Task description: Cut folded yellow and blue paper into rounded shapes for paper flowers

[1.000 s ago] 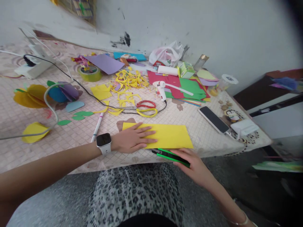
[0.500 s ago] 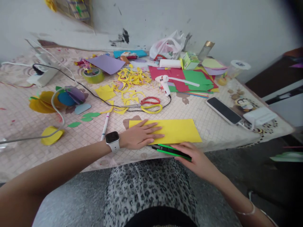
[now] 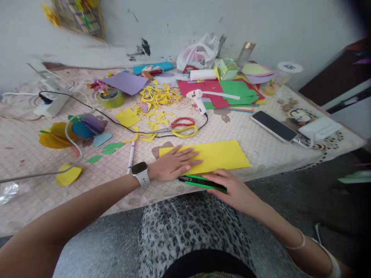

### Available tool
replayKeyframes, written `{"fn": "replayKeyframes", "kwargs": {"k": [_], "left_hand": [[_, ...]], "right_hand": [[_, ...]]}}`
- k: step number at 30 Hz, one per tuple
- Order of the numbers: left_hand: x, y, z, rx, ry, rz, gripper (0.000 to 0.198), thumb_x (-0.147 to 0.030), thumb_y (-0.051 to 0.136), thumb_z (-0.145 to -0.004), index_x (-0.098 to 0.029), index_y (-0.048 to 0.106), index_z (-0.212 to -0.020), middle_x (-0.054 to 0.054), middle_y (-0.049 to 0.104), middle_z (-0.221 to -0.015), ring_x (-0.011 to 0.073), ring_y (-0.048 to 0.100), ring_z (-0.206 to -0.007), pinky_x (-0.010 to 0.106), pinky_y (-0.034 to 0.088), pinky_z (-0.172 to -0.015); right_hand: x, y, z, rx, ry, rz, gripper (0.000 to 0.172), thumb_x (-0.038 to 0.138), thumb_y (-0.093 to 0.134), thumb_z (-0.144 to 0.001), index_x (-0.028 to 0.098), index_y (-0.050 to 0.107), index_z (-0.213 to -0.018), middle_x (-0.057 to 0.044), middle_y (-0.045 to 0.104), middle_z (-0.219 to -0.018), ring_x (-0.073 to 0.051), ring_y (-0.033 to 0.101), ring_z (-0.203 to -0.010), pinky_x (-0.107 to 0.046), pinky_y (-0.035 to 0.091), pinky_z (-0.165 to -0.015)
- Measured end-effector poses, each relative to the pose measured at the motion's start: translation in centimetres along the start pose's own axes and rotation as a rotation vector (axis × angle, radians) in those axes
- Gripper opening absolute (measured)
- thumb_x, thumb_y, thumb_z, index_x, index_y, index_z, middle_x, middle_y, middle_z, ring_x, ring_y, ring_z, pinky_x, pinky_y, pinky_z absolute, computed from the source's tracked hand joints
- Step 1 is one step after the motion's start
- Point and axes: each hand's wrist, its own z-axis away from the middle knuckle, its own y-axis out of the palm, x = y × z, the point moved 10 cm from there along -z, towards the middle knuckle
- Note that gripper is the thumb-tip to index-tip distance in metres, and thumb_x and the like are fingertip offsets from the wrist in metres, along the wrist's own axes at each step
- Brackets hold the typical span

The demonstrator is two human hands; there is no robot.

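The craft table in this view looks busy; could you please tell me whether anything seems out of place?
Yes: yellow paper scraps lie scattered mid-table, and the glue gun lies on its side on the red paper, its cord trailing past the scissors.

- Yellow card sheet point(image 3: 223, 154): flat, long rectangle, lying slightly angled near the table edge point(image 3: 130, 207); left hand point(image 3: 174, 164) spread flat on its left part.
- Green-and-black utility knife point(image 3: 199, 183): lying lengthwise along the sheet's lower edge, gripped in right hand point(image 3: 232, 189); blade not visible.
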Motion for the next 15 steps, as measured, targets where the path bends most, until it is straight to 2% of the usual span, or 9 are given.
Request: {"fn": "replayKeyframes", "kwargs": {"k": [6,15], "left_hand": [[0.1,0.1,0.0,0.023,-0.008,0.042,0.051,-0.039,0.014,-0.103,-0.028,0.026,-0.151,-0.001,0.018,-0.162,0.0164,0.005,-0.150,0.049,-0.004,-0.120],[0.5,0.3,-0.4,0.127,-0.055,0.124,0.057,-0.043,0.004,-0.102,-0.023,0.017,-0.154,0.002,0.015,-0.163,0.0162,0.001,-0.150,0.048,-0.005,-0.120]], "right_hand": [[0.7,0.3,-0.6,-0.012,-0.028,0.004,0.038,0.017,0.063,-0.086,0.023,0.065,-0.123,-0.010,0.067,-0.108,-0.026,0.063,-0.102,-0.044,0.053,-0.089],[1.8,1.2,-1.5,0.019,-0.048,0.013,0.036,0.017,0.063,-0.087,0.019,0.065,-0.123,-0.012,0.068,-0.108,-0.027,0.063,-0.101,-0.044,0.053,-0.089]]}}
